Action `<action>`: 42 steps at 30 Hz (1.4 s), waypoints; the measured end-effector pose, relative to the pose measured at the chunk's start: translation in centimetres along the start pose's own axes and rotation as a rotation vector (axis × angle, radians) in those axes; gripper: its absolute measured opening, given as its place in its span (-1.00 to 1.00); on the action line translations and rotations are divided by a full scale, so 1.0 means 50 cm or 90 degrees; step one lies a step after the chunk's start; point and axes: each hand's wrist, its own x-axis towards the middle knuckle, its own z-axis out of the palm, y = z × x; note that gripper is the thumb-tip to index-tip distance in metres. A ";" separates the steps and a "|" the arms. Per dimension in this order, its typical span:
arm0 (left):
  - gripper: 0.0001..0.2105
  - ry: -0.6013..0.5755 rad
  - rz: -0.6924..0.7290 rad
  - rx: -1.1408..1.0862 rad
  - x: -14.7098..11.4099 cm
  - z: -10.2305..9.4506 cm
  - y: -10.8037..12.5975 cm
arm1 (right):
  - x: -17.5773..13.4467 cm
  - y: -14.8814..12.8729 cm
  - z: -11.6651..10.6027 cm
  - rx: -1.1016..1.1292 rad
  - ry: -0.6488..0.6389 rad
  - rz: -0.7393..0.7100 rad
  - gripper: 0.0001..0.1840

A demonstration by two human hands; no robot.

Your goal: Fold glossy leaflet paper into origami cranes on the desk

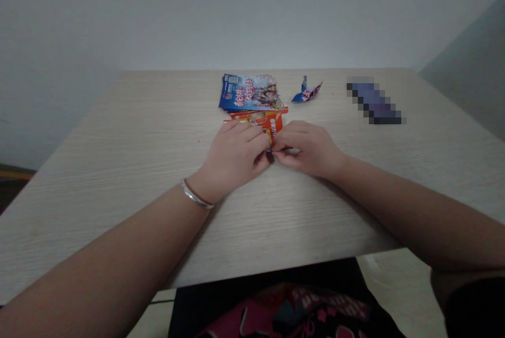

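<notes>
Left hand, right hand, both pinching orange paper; blue leaflets just beyond

On our desk, folded paper, then a phone, are lying right of the leaflet stack, our fingers before it.

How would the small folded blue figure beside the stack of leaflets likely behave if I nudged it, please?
The folded blue figure is probably light and apt to slide rather than roll, since it looks like thin printed paper with pointed ends. Its raised points may bend easily, as they stick up from the table.
</notes>
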 end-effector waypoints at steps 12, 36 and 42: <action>-0.88 -0.041 0.018 0.017 -0.009 -0.002 -0.018 | -0.006 0.011 -0.007 0.075 0.008 -0.008 -0.88; -0.93 -0.180 -0.063 0.112 -0.032 -0.012 -0.092 | -0.049 0.070 -0.050 0.273 -0.029 0.084 -0.81; -0.85 -0.128 -0.136 0.022 -0.019 -0.020 -0.078 | -0.041 0.056 -0.043 0.146 -0.138 0.044 -0.89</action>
